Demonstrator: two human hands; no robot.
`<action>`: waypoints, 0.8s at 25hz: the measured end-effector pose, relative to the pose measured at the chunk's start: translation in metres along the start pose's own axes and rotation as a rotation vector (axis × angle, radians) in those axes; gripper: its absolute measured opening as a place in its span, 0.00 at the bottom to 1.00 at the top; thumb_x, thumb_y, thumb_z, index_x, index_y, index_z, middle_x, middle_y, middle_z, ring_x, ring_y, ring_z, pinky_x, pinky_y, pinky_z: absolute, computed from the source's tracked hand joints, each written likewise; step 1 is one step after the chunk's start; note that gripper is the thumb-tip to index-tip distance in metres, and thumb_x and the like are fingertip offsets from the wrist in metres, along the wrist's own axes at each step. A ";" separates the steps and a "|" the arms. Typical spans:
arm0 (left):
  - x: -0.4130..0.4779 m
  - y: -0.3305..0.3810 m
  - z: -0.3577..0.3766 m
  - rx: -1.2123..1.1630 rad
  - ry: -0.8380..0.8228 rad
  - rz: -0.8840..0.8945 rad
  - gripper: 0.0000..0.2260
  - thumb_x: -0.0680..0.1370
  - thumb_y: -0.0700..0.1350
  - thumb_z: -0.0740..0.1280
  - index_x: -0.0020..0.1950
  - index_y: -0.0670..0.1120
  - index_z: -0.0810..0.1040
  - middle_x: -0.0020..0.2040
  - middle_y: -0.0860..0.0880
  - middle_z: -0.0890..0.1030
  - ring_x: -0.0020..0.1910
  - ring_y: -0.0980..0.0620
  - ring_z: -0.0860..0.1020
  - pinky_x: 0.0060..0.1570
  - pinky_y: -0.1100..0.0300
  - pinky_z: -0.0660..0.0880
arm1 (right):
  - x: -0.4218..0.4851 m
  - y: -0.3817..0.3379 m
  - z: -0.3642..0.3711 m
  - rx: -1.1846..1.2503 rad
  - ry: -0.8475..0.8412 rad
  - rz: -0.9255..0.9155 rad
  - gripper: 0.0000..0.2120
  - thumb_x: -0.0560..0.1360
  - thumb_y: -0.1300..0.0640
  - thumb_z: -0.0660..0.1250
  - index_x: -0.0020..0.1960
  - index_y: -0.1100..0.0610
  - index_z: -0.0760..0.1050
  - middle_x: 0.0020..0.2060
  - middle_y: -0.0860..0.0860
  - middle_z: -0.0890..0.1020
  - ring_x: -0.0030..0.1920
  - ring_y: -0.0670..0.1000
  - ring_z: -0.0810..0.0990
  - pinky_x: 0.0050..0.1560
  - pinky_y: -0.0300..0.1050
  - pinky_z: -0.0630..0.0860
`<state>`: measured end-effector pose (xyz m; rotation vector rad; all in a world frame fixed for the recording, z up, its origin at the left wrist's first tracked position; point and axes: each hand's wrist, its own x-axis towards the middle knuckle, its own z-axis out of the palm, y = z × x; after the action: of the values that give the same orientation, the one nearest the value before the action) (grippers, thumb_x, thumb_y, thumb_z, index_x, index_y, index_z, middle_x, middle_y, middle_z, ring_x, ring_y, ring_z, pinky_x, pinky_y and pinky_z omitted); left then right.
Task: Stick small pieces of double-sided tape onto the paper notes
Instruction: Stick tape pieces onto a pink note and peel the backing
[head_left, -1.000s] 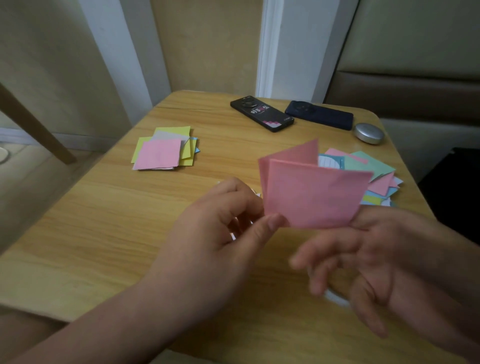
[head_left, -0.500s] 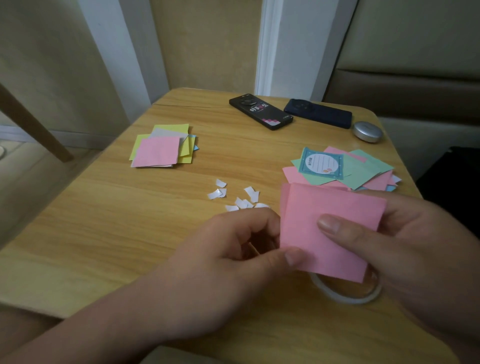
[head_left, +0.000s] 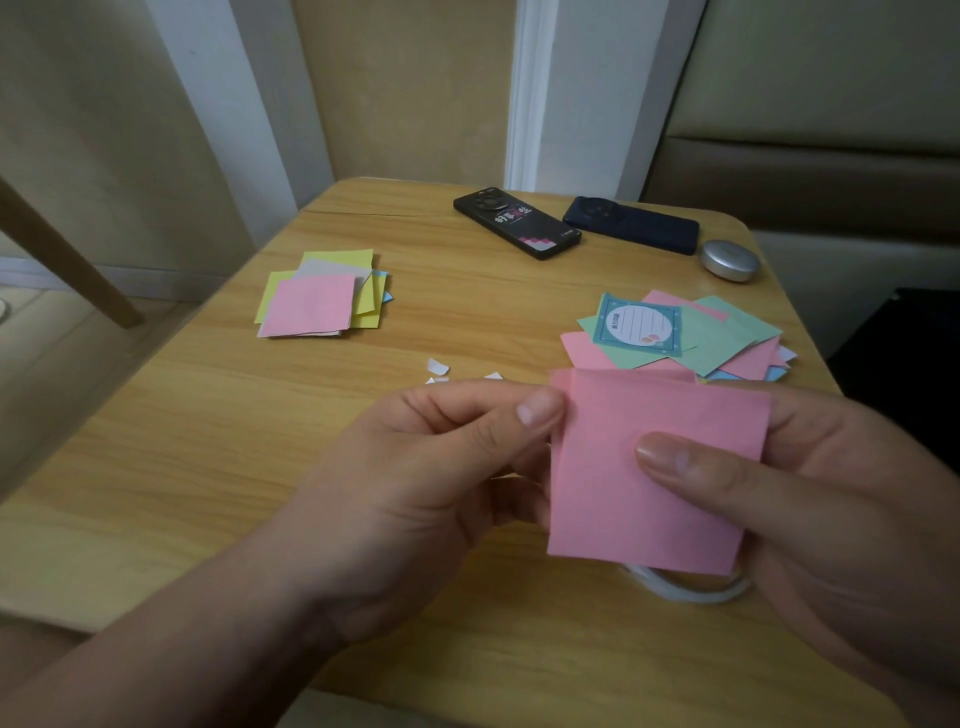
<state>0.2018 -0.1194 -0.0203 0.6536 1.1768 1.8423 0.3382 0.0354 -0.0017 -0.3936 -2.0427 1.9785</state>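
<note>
Head view. A pink note (head_left: 613, 509) is held above the near right part of the wooden table (head_left: 208, 467), face up to the camera and slightly tilted. The left hand (head_left: 426, 467) pinches its upper left corner between thumb and curled fingers. The right hand (head_left: 831, 493) grips the note's right side, with the thumb laid flat across the face and the fingers behind. A second pink edge shows along the note's left and top margins; whether that is a fold or another sheet cannot be told. Whether a tape piece lies under the left fingers cannot be told either.

The tape roll (head_left: 691, 590) lies flat on the table below the note's lower edge, only its near arc showing, close to the table's near edge.

On the far left lies a pile of notes (head_left: 358, 257), yellow, grey and blue, with a pink one on top. On the right is a looser pile (head_left: 717, 343) of green, pink and blue notes topped by a teal printed note (head_left: 639, 325); it reaches close to the table's right edge. A few white paper scraps (head_left: 438, 367) lie between the piles, just beyond the left hand.

Along the far edge lie a black phone (head_left: 517, 223), a dark blue phone (head_left: 631, 224) and a silver oval case (head_left: 730, 260) — the case nearest the rounded far right corner.

Bare wood runs between the two piles and across the near left — the widest open stretch.
</note>
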 end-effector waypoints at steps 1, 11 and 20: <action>0.000 -0.001 0.000 -0.005 0.000 -0.008 0.08 0.72 0.45 0.70 0.40 0.42 0.84 0.39 0.40 0.80 0.39 0.43 0.76 0.38 0.52 0.74 | 0.000 0.001 -0.001 0.008 -0.016 0.002 0.17 0.66 0.49 0.76 0.55 0.47 0.85 0.51 0.52 0.87 0.53 0.56 0.85 0.61 0.66 0.74; -0.001 -0.003 -0.001 -0.047 -0.046 -0.045 0.11 0.70 0.49 0.75 0.45 0.43 0.86 0.39 0.44 0.83 0.39 0.48 0.78 0.39 0.55 0.76 | 0.000 0.002 -0.006 0.017 -0.065 0.030 0.19 0.69 0.50 0.73 0.59 0.53 0.83 0.53 0.58 0.86 0.54 0.64 0.84 0.59 0.71 0.74; -0.002 0.003 0.002 -0.038 -0.080 -0.105 0.06 0.69 0.47 0.72 0.37 0.45 0.86 0.33 0.48 0.82 0.32 0.52 0.78 0.32 0.60 0.76 | -0.002 0.000 -0.005 -0.053 -0.025 0.034 0.19 0.68 0.48 0.74 0.55 0.56 0.83 0.49 0.61 0.85 0.51 0.68 0.83 0.53 0.75 0.75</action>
<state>0.2031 -0.1211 -0.0169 0.6262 1.1009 1.7307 0.3416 0.0389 -0.0020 -0.4200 -2.1214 1.9617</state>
